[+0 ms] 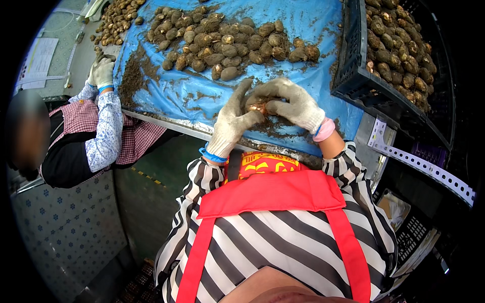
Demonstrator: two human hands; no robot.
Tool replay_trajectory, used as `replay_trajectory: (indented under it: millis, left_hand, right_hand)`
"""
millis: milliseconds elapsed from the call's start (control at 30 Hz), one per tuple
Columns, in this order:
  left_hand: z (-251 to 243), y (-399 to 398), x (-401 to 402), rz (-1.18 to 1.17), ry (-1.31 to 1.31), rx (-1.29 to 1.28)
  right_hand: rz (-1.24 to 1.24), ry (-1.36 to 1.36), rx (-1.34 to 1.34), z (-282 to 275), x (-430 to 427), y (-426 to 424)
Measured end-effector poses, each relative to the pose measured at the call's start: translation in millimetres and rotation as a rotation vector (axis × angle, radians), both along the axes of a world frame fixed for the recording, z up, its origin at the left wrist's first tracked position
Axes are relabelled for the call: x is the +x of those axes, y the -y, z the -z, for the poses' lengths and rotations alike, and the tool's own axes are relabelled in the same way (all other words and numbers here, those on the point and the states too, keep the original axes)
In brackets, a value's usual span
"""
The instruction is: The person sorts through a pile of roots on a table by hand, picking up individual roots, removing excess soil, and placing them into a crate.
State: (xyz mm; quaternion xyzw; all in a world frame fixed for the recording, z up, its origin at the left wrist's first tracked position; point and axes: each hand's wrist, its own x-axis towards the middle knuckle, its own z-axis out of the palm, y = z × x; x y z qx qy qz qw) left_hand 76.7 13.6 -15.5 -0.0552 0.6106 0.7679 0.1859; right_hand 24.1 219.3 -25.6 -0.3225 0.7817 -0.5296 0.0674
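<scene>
A small root vegetable (pixel 258 107), seemingly a taro corm, with a pale reddish cut face, sits between my two gloved hands over the table's near edge. My left hand (pixel 232 120), in a soiled knit glove, has its thumb against the corm and its fingers raised behind it. Curled around the corm from the right is my right hand (pixel 294 104), its thumb and fingers closing on it. The fingers partly hide the corm. Just beyond lies a heap of brown, hairy corms (pixel 231 47) on a soil-smeared blue plastic sheet (pixel 178 91).
To the right, a black plastic crate (pixel 350 60) holds many corms (pixel 398 49). A perforated metal strip (pixel 424 166) juts out below it. At left, a co-worker's gloved hands (pixel 101 70) rest near a pile of smaller corms (pixel 117 19). Loose soil (pixel 132 75) covers the sheet's left side.
</scene>
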Motion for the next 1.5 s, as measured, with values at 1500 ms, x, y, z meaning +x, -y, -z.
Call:
replay_trajectory:
  millis: [1500]
  left_hand:
    - [-1.9,1.2,5.6,0.093,-0.006,-0.038]
  right_hand:
    - [-0.01,-0.035,0.049,-14.4,8.5,5.2]
